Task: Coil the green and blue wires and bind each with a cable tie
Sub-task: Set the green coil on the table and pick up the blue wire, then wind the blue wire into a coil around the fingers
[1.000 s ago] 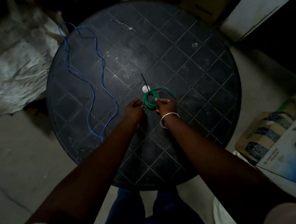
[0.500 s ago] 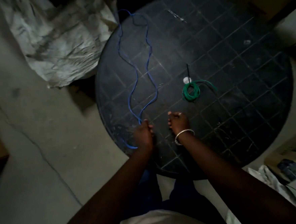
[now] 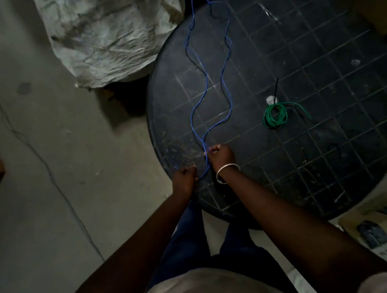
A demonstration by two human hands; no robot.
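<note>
1. Blue wire (image 3: 208,81) lies uncoiled on the round dark bench (image 3: 326,160), as two wavy strands running from the 12 o'clock rim, where it loops slightly past the edge, down to the 7 o'clock edge; the strands cross just above the hands
2. Right hand (image 3: 220,154), at roughly 7 o'clock on the bench, is closed into a loose fist with fingertips pinched on the blue wire where the strands meet; a ring shows on one finger and a silver bangle (image 3: 227,171) sits on the wrist
3. Left hand (image 3: 184,178), at the bench rim just below and to 8 o'clock of the right hand, is fisted shut on the lower run of the blue wire; a short blue end shows near its knuckles. The two hands are near each other, not touching
4. Green wire (image 3: 275,117) is already wound into a small coil, resting near the bench centre, well apart from both hands, toward 2 o'clock from them; one loose tail trails out toward 3 o'clock
5. Black cable tie (image 3: 276,89) stands out from the top of the green coil, pointing to 12 o'clock; whether it is cinched tight cannot be told
6. Small white disc (image 3: 270,99) sits just beside the tie, at the coil's 12 o'clock side
7. Crumpled pale sack (image 3: 111,35) lies on the floor at 10 o'clock of the bench
</note>
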